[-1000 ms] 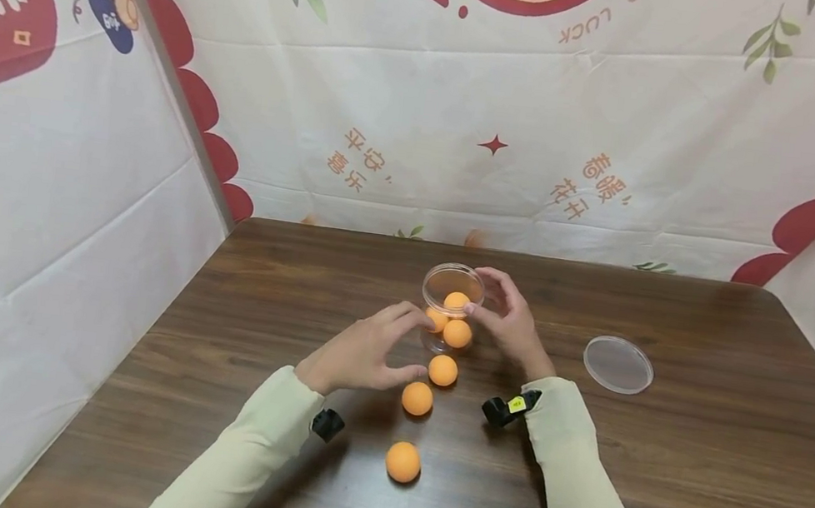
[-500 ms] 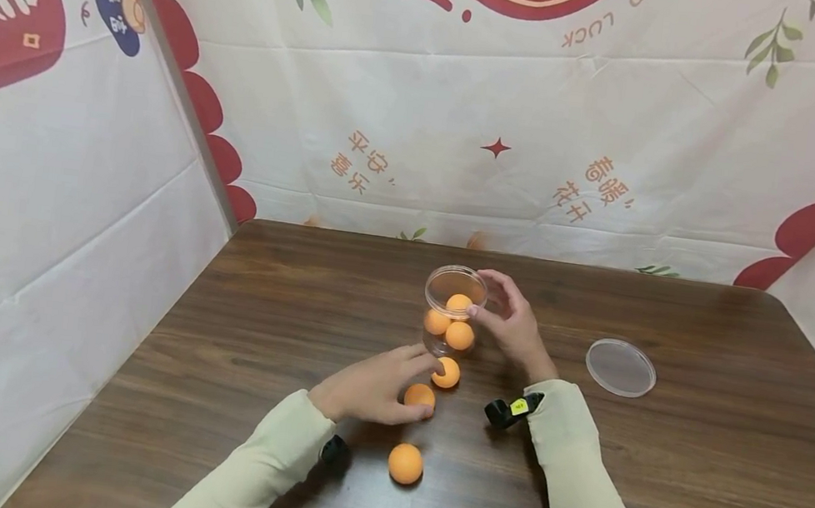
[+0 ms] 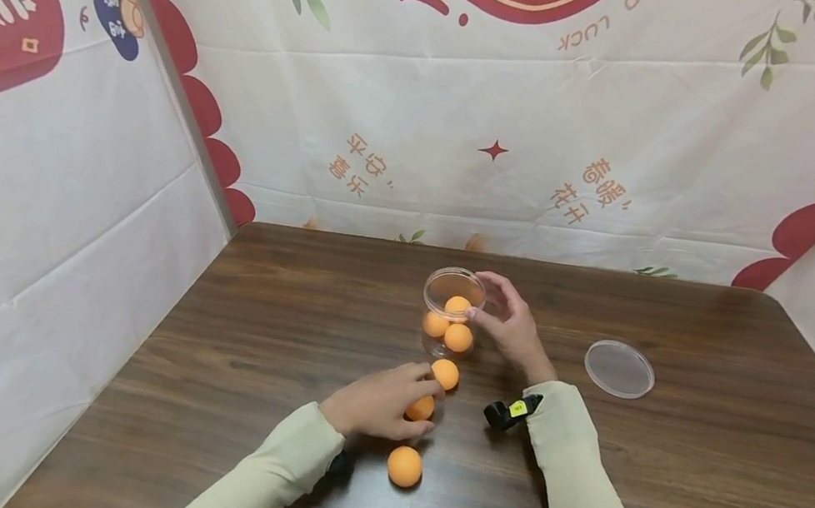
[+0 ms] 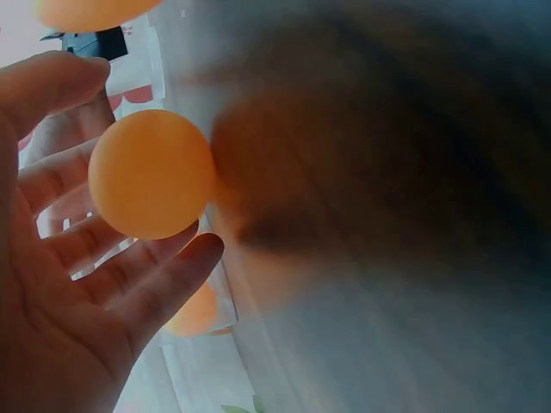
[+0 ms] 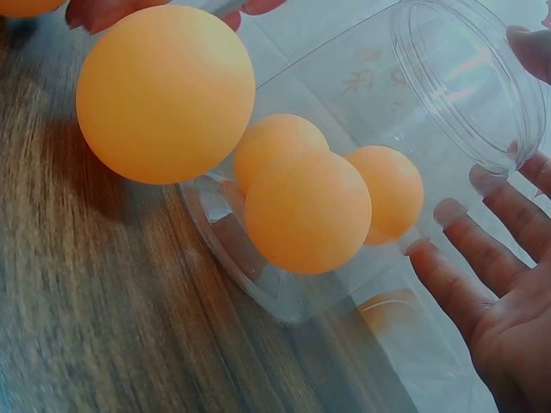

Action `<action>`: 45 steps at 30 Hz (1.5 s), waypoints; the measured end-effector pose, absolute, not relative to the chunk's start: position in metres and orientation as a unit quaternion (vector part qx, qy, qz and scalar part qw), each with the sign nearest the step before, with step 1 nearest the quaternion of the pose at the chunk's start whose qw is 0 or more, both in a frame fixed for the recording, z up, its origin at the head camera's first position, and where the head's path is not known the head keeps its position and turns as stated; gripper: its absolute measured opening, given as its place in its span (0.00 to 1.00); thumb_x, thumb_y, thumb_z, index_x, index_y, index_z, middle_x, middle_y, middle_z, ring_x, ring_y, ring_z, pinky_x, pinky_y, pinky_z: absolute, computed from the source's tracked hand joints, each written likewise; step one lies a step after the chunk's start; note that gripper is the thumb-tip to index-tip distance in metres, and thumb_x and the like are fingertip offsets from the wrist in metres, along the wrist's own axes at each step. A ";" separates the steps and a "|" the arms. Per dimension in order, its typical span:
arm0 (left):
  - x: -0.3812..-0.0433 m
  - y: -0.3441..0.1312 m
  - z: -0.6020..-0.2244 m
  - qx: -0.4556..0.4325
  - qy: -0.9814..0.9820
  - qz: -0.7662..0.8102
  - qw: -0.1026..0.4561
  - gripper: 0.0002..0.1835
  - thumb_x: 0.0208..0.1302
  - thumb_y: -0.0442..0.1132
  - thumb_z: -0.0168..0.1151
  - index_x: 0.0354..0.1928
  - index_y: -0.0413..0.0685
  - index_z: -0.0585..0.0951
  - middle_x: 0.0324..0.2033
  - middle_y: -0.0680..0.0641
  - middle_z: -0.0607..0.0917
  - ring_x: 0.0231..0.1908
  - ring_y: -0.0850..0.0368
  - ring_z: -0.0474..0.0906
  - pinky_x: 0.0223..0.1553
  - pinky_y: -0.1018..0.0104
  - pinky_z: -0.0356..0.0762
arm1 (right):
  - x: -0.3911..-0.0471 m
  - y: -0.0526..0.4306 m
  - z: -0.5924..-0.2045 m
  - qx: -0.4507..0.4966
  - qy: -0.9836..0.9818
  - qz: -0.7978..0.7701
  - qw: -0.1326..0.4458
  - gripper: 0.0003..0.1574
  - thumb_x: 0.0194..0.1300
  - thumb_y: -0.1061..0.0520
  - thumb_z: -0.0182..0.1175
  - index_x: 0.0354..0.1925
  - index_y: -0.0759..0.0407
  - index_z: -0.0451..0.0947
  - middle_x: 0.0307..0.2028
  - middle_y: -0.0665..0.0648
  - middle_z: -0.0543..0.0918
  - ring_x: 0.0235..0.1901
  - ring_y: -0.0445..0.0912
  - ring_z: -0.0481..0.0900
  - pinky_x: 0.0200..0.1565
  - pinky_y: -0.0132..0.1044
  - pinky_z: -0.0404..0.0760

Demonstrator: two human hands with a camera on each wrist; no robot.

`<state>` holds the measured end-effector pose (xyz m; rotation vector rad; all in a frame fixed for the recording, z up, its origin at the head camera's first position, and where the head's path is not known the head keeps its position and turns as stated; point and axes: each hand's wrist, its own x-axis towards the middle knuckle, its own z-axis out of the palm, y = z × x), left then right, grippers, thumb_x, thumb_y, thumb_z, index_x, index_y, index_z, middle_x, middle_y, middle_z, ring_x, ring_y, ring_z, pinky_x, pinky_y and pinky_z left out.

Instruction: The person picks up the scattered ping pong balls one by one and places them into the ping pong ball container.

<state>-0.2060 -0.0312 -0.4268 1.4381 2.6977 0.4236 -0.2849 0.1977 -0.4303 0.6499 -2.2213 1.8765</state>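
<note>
My left hand reaches over the middle loose orange ping-pong ball on the table. In the left wrist view its fingers spread behind that ball, while the thumb stands apart from it. My right hand holds a clear plastic jar by its rim, thumb on the near side and fingers along the wall. Three orange balls lie inside the uncapped jar. Another ball sits just in front of the jar, close to the left fingertips. Nearest me lies one more ball.
A clear round lid lies flat on the dark wooden table, right of the jar. Printed white cloth hangs behind the table and at the sides. Each wrist wears a small black camera.
My left hand has come away from the jar, moving toward me and slightly right to the middle loose ball. The right hand and jar have stayed in place.
</note>
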 end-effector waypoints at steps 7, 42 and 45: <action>-0.207 -0.031 -0.428 0.459 0.876 0.141 0.042 0.13 0.62 0.46 0.63 0.47 0.53 0.79 0.44 0.54 0.74 0.39 0.64 0.69 0.40 0.76 0.70 | -0.284 0.198 -0.431 0.217 -0.742 0.629 0.084 0.33 0.60 0.68 0.60 0.63 0.66 0.64 0.63 0.67 0.69 0.62 0.60 0.67 0.61 0.36 0.68; -0.217 -0.034 -0.396 0.476 0.872 0.110 -0.007 0.15 0.62 0.41 0.62 0.50 0.47 0.77 0.43 0.50 0.75 0.39 0.60 0.73 0.42 0.71 0.75 | -0.283 0.199 -0.431 0.220 -0.737 0.633 0.090 0.33 0.60 0.70 0.61 0.63 0.68 0.64 0.63 0.69 0.69 0.62 0.61 0.67 0.58 0.27 0.69; -0.220 -0.036 -0.387 0.475 0.872 0.116 -0.016 0.16 0.62 0.40 0.62 0.51 0.45 0.77 0.44 0.49 0.75 0.40 0.59 0.73 0.43 0.70 0.75 | -0.284 0.198 -0.431 0.223 -0.734 0.635 0.092 0.33 0.60 0.70 0.61 0.63 0.68 0.64 0.63 0.69 0.70 0.62 0.61 0.67 0.57 0.27 0.70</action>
